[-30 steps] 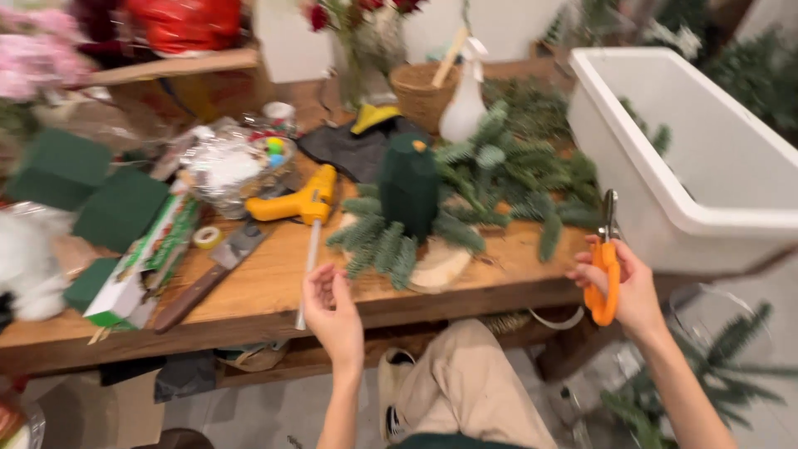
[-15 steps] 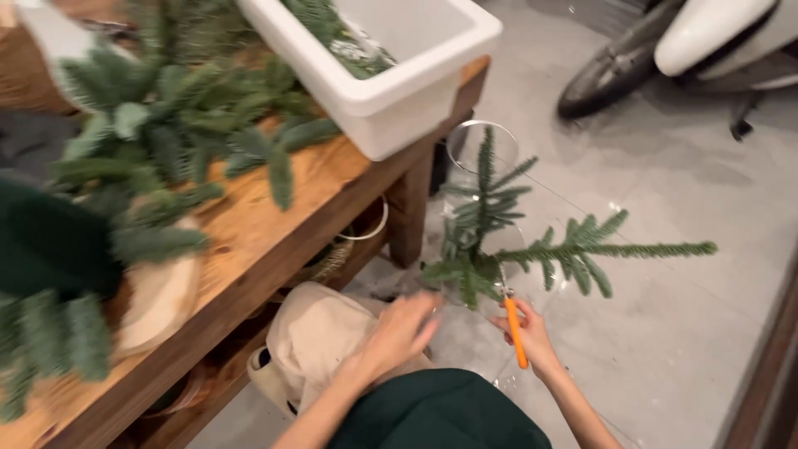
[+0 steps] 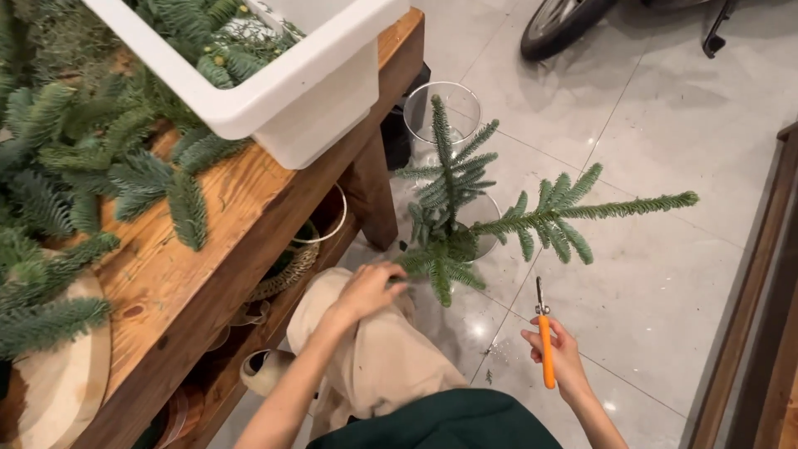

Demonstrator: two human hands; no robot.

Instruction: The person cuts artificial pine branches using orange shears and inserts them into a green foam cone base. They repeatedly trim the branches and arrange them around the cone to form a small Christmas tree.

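My left hand [image 3: 368, 291] is closed on the lower stem of a green fir branch [image 3: 490, 216] that stands up from the floor beside my knee, its side twigs spreading to the right. My right hand [image 3: 559, 357] grips orange-handled snips [image 3: 544, 337], blades pointing up and closed, a little to the right of and below the branch, not touching it. My beige trouser leg [image 3: 366, 366] lies under the left hand.
A wooden table [image 3: 208, 249] at left carries several cut fir sprigs [image 3: 108, 175] and a white plastic tub [image 3: 274, 83] of greenery. Clear glass vases [image 3: 440, 112] stand on the grey tiled floor behind the branch. A scooter wheel [image 3: 557, 25] is at top, a wooden frame [image 3: 761, 291] at right.
My view has swung from the table top down to the floor on the right. My left hand has let go of a thin stick and taken hold of the fir branch.
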